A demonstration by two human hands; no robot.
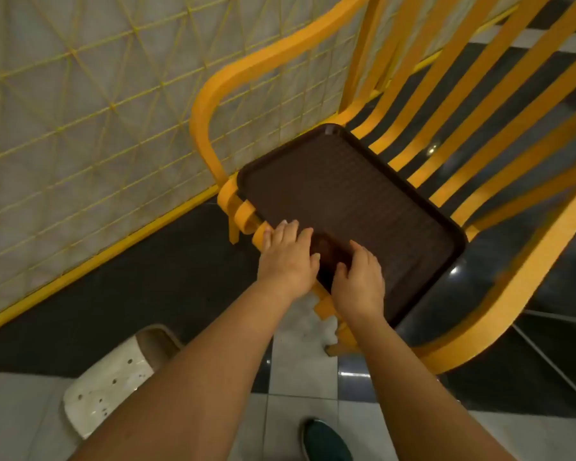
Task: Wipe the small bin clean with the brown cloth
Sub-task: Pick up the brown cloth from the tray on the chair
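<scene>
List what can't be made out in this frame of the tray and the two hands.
- Head view: brown cloth between left hand and right hand; blurred, dark against the tray, its edges are lost.
- Grip: fingers cover it.
- Tray's near edge: hidden by both hands.
- Dark shoe: cut by the bottom edge.

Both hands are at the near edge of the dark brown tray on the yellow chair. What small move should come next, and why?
Probably close the fingers on the brown cloth and lift it. It lies bunched between the left hand and right hand on the tray, neither hand clearly gripping it yet. No small bin is clearly visible, so the cloth comes first.
</scene>
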